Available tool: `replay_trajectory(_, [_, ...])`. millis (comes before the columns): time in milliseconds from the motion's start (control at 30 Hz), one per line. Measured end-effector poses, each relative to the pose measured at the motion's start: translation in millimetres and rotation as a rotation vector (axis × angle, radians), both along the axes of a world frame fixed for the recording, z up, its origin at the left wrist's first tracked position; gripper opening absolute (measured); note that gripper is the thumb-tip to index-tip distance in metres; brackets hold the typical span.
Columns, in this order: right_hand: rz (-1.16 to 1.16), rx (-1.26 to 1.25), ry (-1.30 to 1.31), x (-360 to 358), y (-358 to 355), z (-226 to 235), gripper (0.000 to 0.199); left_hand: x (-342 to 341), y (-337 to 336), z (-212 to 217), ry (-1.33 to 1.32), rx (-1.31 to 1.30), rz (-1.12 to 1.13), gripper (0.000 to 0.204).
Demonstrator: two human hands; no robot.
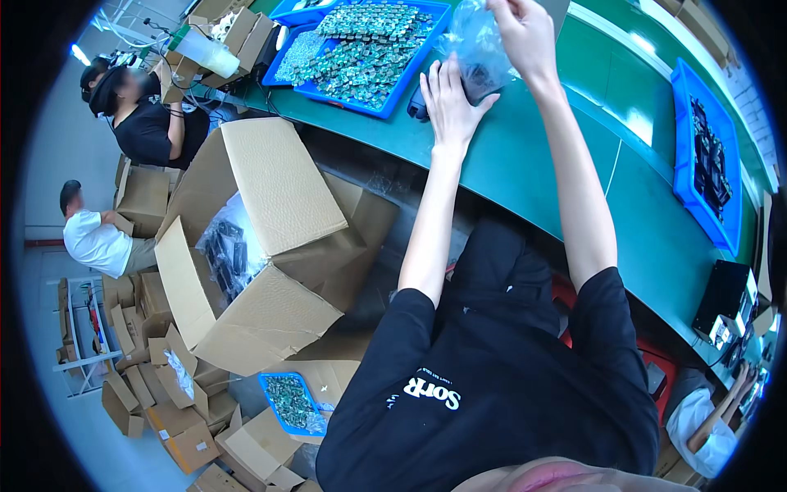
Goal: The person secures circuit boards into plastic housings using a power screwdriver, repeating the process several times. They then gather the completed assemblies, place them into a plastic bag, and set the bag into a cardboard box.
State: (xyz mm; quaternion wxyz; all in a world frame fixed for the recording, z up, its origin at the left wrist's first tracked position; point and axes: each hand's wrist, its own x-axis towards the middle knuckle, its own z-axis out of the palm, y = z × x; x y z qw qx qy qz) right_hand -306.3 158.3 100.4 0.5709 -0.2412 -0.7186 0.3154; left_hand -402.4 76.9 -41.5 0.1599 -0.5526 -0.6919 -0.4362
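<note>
A clear plastic bag (477,41) stands on the green workbench (525,156), with dark items showing dimly through its lower part. My right hand (522,34) pinches the bag's upper edge. Against the bag's near left side lies my left hand (452,105), its fingers stretched out and spread. Beside those fingers, a small dark object (417,107) peeks out on the bench; its kind is unclear. Just left of the bag sits a blue tray (385,112) filled with rows of green circuit boards (361,70) and a heap of small pale parts (298,56).
A large open cardboard box (283,193) with bagged black parts (228,250) stands left of my legs. Farther right on the bench is a blue tray (682,123) of black parts. Below the box, another blue tray (279,416) holds circuit boards. Several people work nearby.
</note>
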Motion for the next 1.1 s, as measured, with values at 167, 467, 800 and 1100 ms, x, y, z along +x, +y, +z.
replay_trajectory(167, [-0.01,-0.066,0.137,19,20,5,0.027,4,2,-2,0.083,-0.033,0.0,0.101])
replay_trajectory(467, [-0.052,-0.093,0.345,34,1,-9,0.027,17,-29,11,-0.101,0.09,-0.029,0.087])
replay_trajectory(800, [0.787,0.267,-0.442,27,-170,-83,0.009,65,-186,24,-1.626,0.9,-0.204,0.036])
replay_trajectory(1100, [1.052,0.33,-0.736,41,-183,-108,0.015,241,-634,-198,-1.189,-0.43,0.857,0.039])
